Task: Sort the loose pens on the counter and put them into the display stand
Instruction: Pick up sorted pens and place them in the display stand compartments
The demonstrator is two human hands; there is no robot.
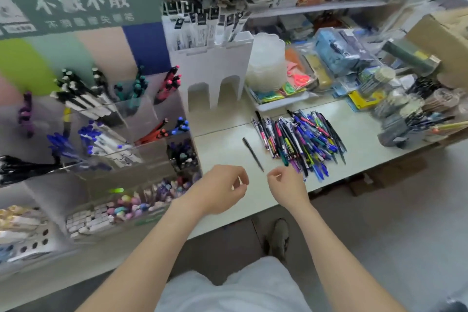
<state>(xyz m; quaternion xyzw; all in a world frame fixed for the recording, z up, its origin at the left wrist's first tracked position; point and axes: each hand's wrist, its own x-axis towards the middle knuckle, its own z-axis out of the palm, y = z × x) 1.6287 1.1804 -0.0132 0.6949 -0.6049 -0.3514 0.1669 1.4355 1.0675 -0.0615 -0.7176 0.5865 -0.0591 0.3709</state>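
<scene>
A heap of loose pens (300,138) in blue, black, pink and purple lies on the white counter (359,132). One black pen (252,154) lies apart, left of the heap. The clear tiered display stand (141,119) at the left holds sorted pens in compartments: black-and-white, teal, pink, blue, red, purple. My left hand (219,189) hovers over the counter's front edge with loosely curled fingers and holds nothing. My right hand (286,185) hovers just right of it, near the heap's front end and the black pen's tip, fingers also loosely curled and empty.
A white holder (215,68) with packaged pens stands behind the counter space. Stacked clear lids (267,63), packaged stationery and a cardboard box (440,43) crowd the back right. Cups of pens (405,126) sit at the right edge. Erasers fill the stand's lower tray (101,215).
</scene>
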